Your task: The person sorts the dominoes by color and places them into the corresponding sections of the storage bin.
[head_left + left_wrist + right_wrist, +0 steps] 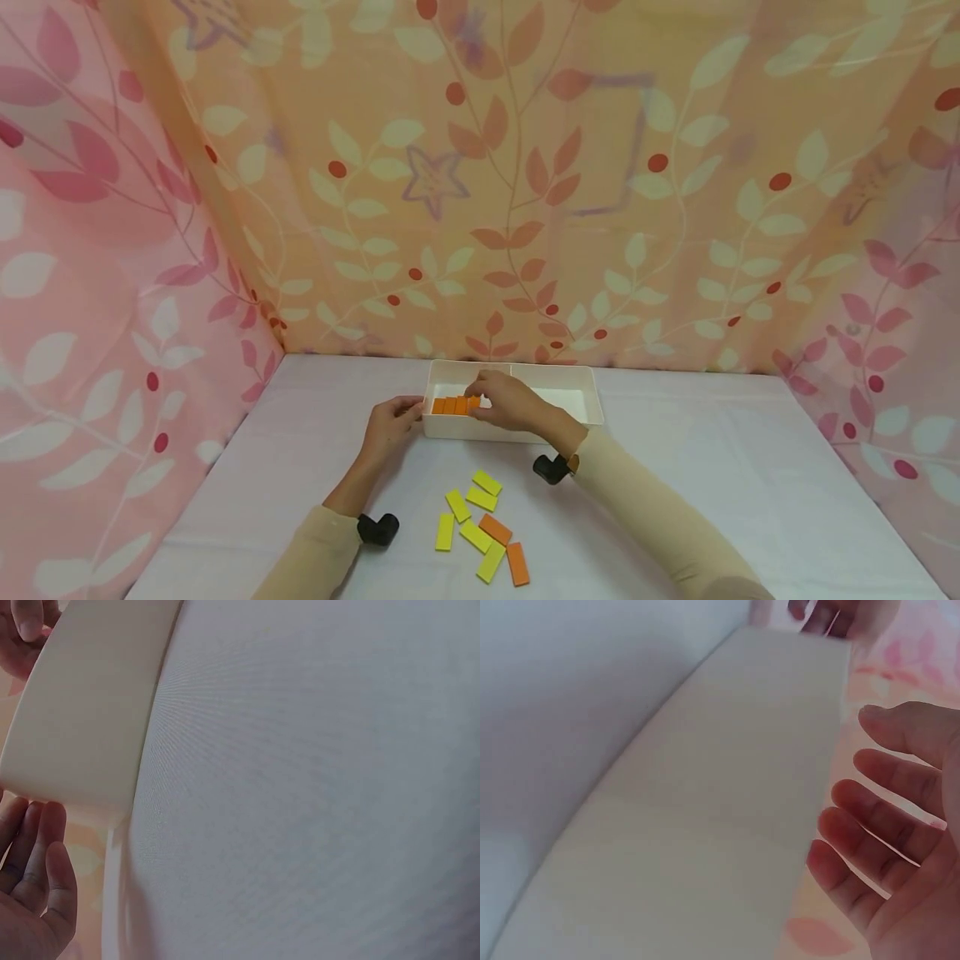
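Some room between right fingers (881, 814), seemingly empty, beside orange blocks (452, 406); relaxed left fingers (49, 829) touch tray (465, 427) edge.

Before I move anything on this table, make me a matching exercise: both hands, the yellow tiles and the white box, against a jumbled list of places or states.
Column one
1. Left hand
2. Right hand
3. Yellow tiles
4. White box

Column two
A. Lying loose on the tabletop, between the forearms
B. Split inside into two compartments
C. Fingers at the row of orange tiles
D. Fingers touching one end of the container

Right pairs: 1-D, 2-C, 3-A, 4-B
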A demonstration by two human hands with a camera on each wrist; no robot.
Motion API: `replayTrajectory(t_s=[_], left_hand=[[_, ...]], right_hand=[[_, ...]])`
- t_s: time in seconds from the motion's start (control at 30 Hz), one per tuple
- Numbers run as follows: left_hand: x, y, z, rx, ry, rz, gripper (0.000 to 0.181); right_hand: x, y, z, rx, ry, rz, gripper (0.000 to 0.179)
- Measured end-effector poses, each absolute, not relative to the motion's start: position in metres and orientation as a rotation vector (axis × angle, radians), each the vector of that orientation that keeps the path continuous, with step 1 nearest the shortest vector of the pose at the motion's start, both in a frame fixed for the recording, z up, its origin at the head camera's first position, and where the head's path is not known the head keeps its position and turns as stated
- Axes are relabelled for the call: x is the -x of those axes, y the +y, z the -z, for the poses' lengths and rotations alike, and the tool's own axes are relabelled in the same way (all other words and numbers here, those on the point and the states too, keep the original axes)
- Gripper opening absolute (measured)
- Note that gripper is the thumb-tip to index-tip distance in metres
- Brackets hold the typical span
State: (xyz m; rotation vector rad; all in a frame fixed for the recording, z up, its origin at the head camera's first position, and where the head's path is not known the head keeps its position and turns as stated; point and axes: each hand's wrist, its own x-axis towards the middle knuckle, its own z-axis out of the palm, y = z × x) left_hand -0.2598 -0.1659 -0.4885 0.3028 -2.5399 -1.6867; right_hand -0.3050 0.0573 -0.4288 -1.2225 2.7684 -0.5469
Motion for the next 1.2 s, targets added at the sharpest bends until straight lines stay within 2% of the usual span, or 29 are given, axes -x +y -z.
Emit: replayTrajectory(t_s=[0.17, 0.43, 0.9, 1.2], left_hand=[[0.258, -0.165, 0.489, -0.298, -2.531, 1.688, 0.030], [0.259, -0.164, 0.488, -0.297, -2.536, 1.688, 0.031], [0.259, -0.165, 0.490, -0.296, -2.533, 1.672, 0.031], [0.259, -0.165, 0.491, -0.289, -2.525, 1.669, 0.029]], right_hand=[[0.281, 0.064, 0.430, 1.298, 2.728, 0.562, 0.029], [0.248, 0.087, 0.432, 1.240, 2.669, 0.679, 0.026], [0.223, 0.099, 0.452, 1.202, 2.455, 0.629, 0.027], [0.212, 0.095, 0.462, 1.308, 2.350, 0.507, 0.025]])
